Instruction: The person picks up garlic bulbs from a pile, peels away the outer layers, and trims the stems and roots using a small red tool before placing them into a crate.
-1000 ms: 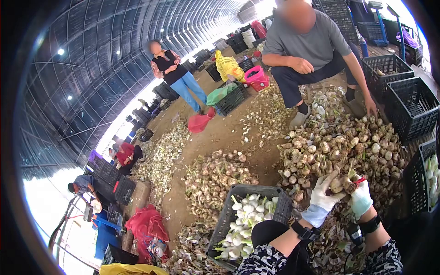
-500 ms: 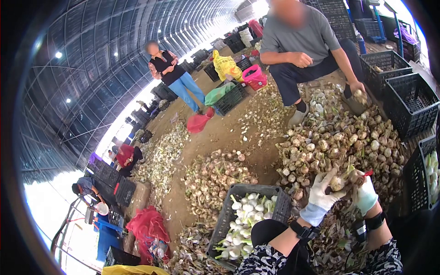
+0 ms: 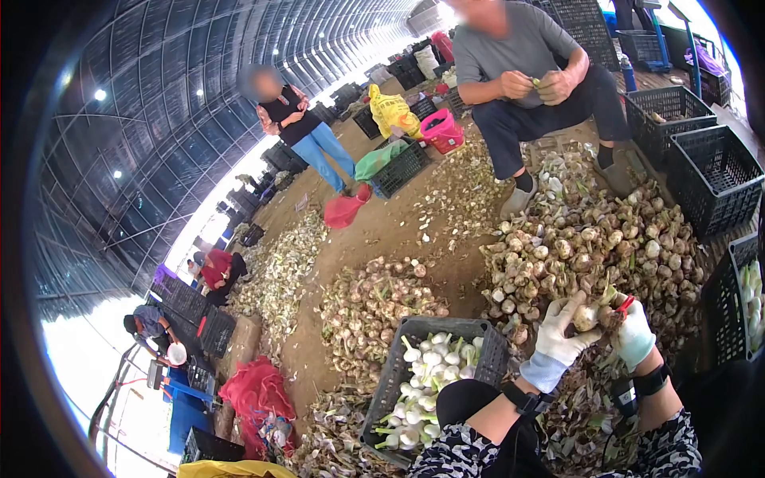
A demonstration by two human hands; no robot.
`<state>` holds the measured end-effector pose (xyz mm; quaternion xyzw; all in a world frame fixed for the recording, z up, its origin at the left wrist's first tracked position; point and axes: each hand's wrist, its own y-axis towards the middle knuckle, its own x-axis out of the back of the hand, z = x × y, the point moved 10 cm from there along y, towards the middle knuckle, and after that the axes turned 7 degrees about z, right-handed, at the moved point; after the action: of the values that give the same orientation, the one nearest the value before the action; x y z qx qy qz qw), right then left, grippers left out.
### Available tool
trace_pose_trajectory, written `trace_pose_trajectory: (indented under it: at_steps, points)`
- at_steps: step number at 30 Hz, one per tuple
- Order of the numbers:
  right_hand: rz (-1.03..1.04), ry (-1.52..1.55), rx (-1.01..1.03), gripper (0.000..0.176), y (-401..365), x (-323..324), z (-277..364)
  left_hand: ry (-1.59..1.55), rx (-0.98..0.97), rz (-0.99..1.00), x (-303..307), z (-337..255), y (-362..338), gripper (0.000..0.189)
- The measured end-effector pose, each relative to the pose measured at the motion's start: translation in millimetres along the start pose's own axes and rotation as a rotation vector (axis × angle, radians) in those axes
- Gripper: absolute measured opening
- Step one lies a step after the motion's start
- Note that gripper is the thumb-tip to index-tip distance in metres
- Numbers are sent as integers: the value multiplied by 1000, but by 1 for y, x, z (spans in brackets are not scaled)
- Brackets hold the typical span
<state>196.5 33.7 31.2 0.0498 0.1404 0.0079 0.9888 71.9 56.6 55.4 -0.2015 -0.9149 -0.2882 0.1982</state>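
Observation:
My left hand, in a pale work glove, is closed around a garlic bulb with a stalk on top. Close beside it, my gloved right hand grips a small tool with a red handle; its working end cannot be made out. A brown clump of peel or roots sits between the bulb and my right fingers. Beyond both hands spreads a heap of unpeeled garlic. Left of my knee, a black crate holds peeled white garlic with stalks.
A second garlic heap lies left of centre. Black crates line the right side. Opposite me sits a person in a grey shirt; another person stands farther back. Red netting lies at lower left.
My hands stay almost in place; the red handle now shows more clearly. The seated person opposite has raised a hand from the heap, and both their hands now meet above their knees.

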Motion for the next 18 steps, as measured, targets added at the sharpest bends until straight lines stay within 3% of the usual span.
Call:
trace_pose_trajectory:
  at_steps: [3,5,6,7,8,9,11,12,13,14,15,18]
  points:
    - [50,223,-35,16,6,5,-22,-93,118,30,-2,3,2,66]
    - [23,265,22,18,8,6,-22,-587,353,71,-5,7,-1,53]
    - [57,516,-123,24,15,19,-62,-777,451,99,-13,17,-5,47]
    - [160,433,-89,31,9,3,-36,-1058,476,71,-22,37,-10,39]
    - [259,351,-46,48,4,-12,-11,-1371,306,95,-22,40,-6,32]
    - [221,-380,243,47,4,-2,15,-1460,412,29,-21,37,-4,26]
    - [311,35,88,48,20,-4,-14,-1634,616,-149,-20,29,-7,20]
    - [187,360,-20,29,20,-7,-7,-1583,662,-164,-20,26,-9,21]
    - [217,286,-9,28,22,-9,-6,-1613,574,-90,-19,36,-9,22]
    - [246,211,4,28,23,-13,-5,-1368,563,-76,-17,45,-9,20]
    - [195,453,-68,36,21,-15,-11,-1119,539,-68,-12,49,-6,20]
    - [78,110,-92,54,17,-12,-4,-1174,478,73,-23,23,-1,31]
